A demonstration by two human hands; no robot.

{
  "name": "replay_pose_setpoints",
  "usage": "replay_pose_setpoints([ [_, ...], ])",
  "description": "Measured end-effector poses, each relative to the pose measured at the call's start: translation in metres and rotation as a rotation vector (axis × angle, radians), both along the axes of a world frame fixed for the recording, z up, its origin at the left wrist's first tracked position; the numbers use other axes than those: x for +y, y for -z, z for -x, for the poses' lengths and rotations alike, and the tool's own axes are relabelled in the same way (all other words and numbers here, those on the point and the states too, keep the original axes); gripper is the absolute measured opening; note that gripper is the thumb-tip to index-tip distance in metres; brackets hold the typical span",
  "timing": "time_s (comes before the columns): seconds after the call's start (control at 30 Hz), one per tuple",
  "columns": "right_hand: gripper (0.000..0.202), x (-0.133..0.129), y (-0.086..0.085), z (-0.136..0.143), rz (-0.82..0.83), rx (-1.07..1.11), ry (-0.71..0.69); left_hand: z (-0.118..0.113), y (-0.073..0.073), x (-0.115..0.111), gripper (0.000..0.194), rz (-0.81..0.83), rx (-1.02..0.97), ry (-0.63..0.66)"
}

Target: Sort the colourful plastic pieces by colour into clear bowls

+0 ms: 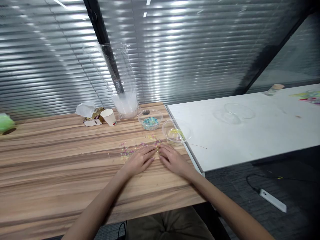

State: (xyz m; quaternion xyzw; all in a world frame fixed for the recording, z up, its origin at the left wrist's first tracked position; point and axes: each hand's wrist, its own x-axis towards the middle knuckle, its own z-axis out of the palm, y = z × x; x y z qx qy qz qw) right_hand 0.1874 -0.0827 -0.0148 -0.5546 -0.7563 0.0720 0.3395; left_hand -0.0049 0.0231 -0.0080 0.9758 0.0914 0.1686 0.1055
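Small pink, purple and yellow pieces [127, 152] lie scattered across the wooden table in front of me. My left hand [141, 159] rests among them, its fingers close together and pointing right. Facing it, my right hand [172, 160] has its fingers curled in, and the fingertips of both hands nearly meet over a few bits. What the fingertips hold is too small to make out. Just beyond my right hand stands a clear plastic bowl [165, 133] with yellow and pinkish pieces inside. Behind it to the left, another clear bowl [140, 117] contains blue, white and yellowish pieces [150, 122].
A tissue box [93, 122], a white paper cup [108, 117] and bagged plastic bowls [126, 105] stand along the back. On the right, a white table [225, 140] carries clear lids [240, 111] and a cork-topped jar [273, 90]. A power strip [272, 200] lies on the floor.
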Motion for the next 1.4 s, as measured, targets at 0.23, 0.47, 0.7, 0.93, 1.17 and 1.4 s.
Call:
replay_pose_setpoints([
  [0.23,0.014,0.0007,0.0028,-0.0009,0.0,0.012,-0.009,0.0001,0.0017,0.0007,0.033,-0.004,0.007,-0.001],
  [0.47,0.014,0.0004,0.0011,-0.0005,0.006,0.011,-0.004,0.0004,0.0017,0.0007,0.035,-0.003,0.007,0.002],
  [0.7,0.014,0.001,0.0026,-0.0015,0.004,0.021,-0.008,-0.0002,0.0012,0.0007,0.034,0.003,0.013,-0.003],
  [0.93,0.015,0.0007,0.0036,-0.0021,-0.003,0.014,-0.009,0.0004,0.0027,0.0005,0.034,0.003,-0.026,-0.004],
  [1.17,0.014,0.001,0.0039,-0.0019,0.0,0.011,-0.008,0.0007,0.0035,0.0014,0.035,0.002,-0.014,0.0],
  [1.4,0.014,0.0008,0.0033,-0.0023,0.003,0.011,-0.012,0.0004,0.0029,0.0012,0.034,-0.002,-0.008,-0.003],
])
